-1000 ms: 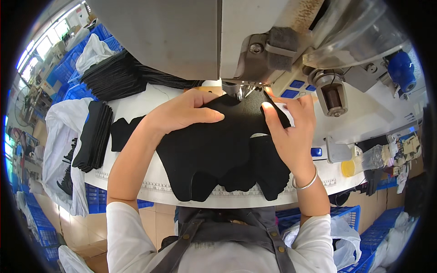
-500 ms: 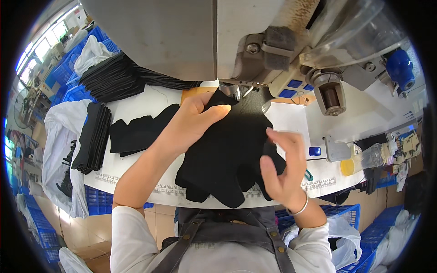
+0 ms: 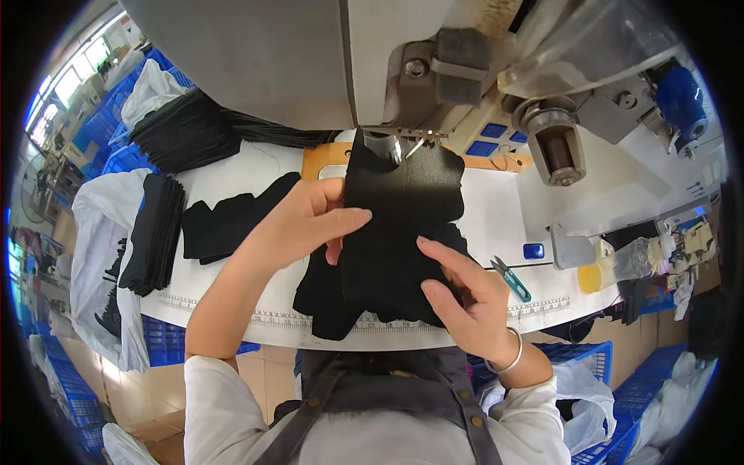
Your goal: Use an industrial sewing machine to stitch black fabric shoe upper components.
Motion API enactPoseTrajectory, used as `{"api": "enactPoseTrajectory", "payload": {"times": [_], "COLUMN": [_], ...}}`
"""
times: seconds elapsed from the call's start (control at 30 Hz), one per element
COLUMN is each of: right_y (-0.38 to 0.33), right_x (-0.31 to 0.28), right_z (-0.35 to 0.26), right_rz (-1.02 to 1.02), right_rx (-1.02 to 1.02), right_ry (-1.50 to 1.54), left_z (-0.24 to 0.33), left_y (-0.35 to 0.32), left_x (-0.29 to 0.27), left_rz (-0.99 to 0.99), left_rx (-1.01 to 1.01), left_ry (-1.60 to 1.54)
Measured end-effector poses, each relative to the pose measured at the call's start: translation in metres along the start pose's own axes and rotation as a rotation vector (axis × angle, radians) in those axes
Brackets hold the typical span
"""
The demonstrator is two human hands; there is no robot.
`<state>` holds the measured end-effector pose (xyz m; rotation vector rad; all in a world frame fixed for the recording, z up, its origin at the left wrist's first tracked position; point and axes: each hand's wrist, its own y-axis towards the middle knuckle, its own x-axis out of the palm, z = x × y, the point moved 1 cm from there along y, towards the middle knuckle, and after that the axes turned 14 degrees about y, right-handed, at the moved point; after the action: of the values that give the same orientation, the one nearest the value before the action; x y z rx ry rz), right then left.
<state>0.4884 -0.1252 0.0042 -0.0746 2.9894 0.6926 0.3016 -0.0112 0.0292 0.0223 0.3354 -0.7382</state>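
Head view, looking down on a white sewing table [image 3: 232, 310] with a measuring strip along its near edge. Black fabric piece [image 3: 403, 225] spread flat at the table's middle, far end tucked under the presser foot [image 3: 395, 143] of the grey sewing machine [image 3: 310, 62], near end hanging slightly past the table edge. Left hand [image 3: 306, 225] at the fabric's left edge, thumb stretched across the top of the cloth, remaining fingers curled round the edge, pinching the fabric. Right hand [image 3: 469, 298] low on the fabric's right side, fingers [image 3: 442, 256] fairly straight and a little spread, tips pressing on the cloth; cannot tell whether any fold is pinched beneath. Silver bangle [image 3: 508, 356] on the right wrist.

Left of the hands, more cut black pieces [image 3: 225, 221] lying loose on the table, apart from the held one. Further left, a neat stack of black pieces [image 3: 155, 232] at the table's end, a white plastic bag [image 3: 93, 256] draped just beside it. Another heap of black fabric [image 3: 186, 132] at the far left corner, blue crates [image 3: 116, 132] behind. Right of the fabric, teal-handled thread snips [image 3: 511, 279] on the table, near the right hand without touching. Thread spool [image 3: 558, 151] mounted on the machine's right. Grey apron bib [image 3: 372, 395] with straps at the lower edge.
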Motion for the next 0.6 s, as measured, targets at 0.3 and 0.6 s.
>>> {"api": "enactPoseTrajectory", "payload": {"times": [0.3, 0.6], "right_y": [0.014, 0.028], "right_x": [-0.01, -0.013], "right_z": [0.005, 0.005], "right_rz": [0.034, 0.066], "right_rx": [0.041, 0.095], "right_ry": [0.031, 0.09], "left_z": [-0.002, 0.011], "left_y": [0.012, 0.019], "left_x": [-0.004, -0.006], "left_rz": [0.082, 0.13], "left_rx": [-0.018, 0.035], "left_ry": [0.081, 0.095]}}
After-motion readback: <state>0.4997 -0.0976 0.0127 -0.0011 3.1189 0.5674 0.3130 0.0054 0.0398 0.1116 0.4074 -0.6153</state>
